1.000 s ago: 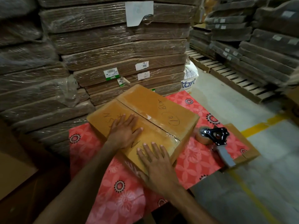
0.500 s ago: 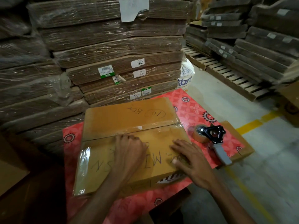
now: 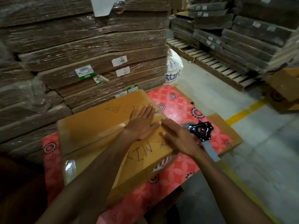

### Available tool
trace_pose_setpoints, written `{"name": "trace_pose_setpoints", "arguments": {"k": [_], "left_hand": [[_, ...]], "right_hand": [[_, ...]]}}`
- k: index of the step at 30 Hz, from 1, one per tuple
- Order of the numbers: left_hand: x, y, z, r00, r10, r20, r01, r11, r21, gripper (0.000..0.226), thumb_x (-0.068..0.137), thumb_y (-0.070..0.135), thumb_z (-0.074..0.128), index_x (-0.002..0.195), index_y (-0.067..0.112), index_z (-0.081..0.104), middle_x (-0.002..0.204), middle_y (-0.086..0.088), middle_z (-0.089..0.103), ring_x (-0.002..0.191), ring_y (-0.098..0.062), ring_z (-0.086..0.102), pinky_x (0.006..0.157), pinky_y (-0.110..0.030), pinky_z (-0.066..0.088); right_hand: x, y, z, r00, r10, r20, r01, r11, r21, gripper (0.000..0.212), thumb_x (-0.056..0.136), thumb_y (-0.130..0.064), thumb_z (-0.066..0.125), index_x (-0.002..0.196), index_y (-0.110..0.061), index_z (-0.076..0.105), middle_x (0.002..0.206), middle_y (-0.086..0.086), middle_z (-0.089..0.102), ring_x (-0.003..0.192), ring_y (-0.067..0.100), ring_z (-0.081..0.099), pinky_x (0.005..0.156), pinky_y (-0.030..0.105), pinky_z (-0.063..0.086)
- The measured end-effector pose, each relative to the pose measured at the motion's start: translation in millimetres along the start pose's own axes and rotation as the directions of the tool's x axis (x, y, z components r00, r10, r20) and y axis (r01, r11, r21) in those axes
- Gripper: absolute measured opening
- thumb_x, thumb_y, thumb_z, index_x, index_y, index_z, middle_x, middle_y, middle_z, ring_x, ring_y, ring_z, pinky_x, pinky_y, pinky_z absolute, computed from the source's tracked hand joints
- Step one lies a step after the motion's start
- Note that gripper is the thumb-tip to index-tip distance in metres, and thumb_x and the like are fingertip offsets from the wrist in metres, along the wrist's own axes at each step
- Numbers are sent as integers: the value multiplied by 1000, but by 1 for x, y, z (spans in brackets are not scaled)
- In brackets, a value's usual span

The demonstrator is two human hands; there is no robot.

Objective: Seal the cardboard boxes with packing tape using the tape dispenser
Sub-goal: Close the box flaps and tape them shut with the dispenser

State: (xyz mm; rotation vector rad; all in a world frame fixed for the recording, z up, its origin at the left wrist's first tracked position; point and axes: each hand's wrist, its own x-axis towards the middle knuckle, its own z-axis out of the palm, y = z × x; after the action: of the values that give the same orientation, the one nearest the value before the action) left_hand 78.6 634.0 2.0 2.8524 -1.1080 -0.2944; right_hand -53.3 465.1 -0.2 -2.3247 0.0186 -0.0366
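A brown cardboard box with black handwriting lies on the red flowered table cover. Clear tape runs along its centre seam and down its left end. My left hand lies flat, fingers spread, on the top near the box's right end, over the seam. My right hand rests palm down at the right edge of the box, fingers pointing left. The tape dispenser, black frame with a grey handle, lies on the table just right of my right hand, untouched.
Tall stacks of shrink-wrapped flat cardboard stand close behind the table. More stacks on wooden pallets fill the back right. A white sack sits on the concrete floor. Another brown box lies at the far right by a yellow floor line.
The box has been turned on the table. Both hands slid to its right end; my left hand went from a loose fist to flat on the seam.
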Motion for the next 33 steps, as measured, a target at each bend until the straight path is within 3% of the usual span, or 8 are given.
{"name": "trace_pose_setpoints", "arguments": {"k": [2, 5, 10, 17, 21, 25, 28, 33], "left_hand": [[14, 3, 6, 997, -65, -34, 64, 998, -22, 82, 95, 74, 6, 160, 25, -8, 167, 7, -17, 153, -11, -17, 122, -51, -9], [23, 5, 15, 994, -91, -67, 89, 995, -36, 84, 93, 77, 3, 160, 27, -7, 167, 9, -16, 153, -10, -16, 123, -50, -9], [28, 5, 21, 983, -101, -155, 98, 995, -31, 82, 95, 76, 5, 161, 28, -3, 168, 9, -9, 154, -10, -10, 124, -50, -6], [35, 13, 18, 974, -151, -171, 149, 988, -28, 79, 96, 73, 5, 160, 29, -6, 167, 10, -11, 154, -11, -11, 123, -50, -7], [35, 26, 17, 967, -198, -163, 194, 980, -37, 79, 95, 73, 2, 160, 28, -9, 166, 10, -14, 153, -11, -16, 122, -51, -10], [33, 36, 15, 964, -232, -133, 229, 973, -43, 78, 96, 71, 3, 159, 28, -11, 166, 9, -17, 152, -12, -19, 121, -51, -13], [31, 43, 12, 957, -254, -139, 248, 967, -60, 77, 98, 69, 5, 160, 25, -10, 166, 7, -17, 153, -14, -19, 121, -52, -14], [29, 60, 8, 964, -256, -76, 249, 964, -96, 76, 100, 64, 11, 160, 22, -9, 166, 5, -17, 153, -18, -18, 120, -52, -17]], "right_hand": [[5, 22, -18, 963, 200, -179, -140, 943, 303, 28, 103, -24, 57, 129, -28, 68, 129, -10, 66, 111, -6, 61, 96, 21, 51], [-8, 94, -30, 769, 492, -409, -477, 867, 145, 24, 94, -19, 64, 115, -12, 71, 113, 11, 75, 99, 27, 71, 81, 36, 55], [-39, 177, -8, 534, 821, -199, -844, 530, -78, 59, 93, -50, 65, 114, 5, 59, 116, 30, 66, 109, 41, 66, 89, 43, 51], [-20, 264, 11, 550, 823, -141, -827, 560, 43, 98, 68, -91, 52, 116, -5, 51, 101, 17, 67, 93, 37, 71, 75, 43, 57], [-9, 210, -33, 609, 780, -143, -788, 615, 0, 58, 89, -59, 55, 115, -8, 63, 110, 21, 71, 100, 37, 69, 78, 38, 54], [0, 171, -80, 605, 796, -10, -733, 562, 383, 29, 64, -43, 69, 62, -15, 61, 51, 1, 54, 43, 21, 46, 46, 24, 30], [0, 137, -100, 697, 716, 31, -564, 521, 641, 30, 78, -27, 79, 69, -17, 53, 52, 0, 39, 37, 14, 28, 44, 20, 21], [-1, 64, -132, 920, 391, -29, -224, 584, 780, 16, 76, 8, 68, 90, 1, 66, 69, 10, 64, 54, 21, 55, 50, 31, 45]]}}
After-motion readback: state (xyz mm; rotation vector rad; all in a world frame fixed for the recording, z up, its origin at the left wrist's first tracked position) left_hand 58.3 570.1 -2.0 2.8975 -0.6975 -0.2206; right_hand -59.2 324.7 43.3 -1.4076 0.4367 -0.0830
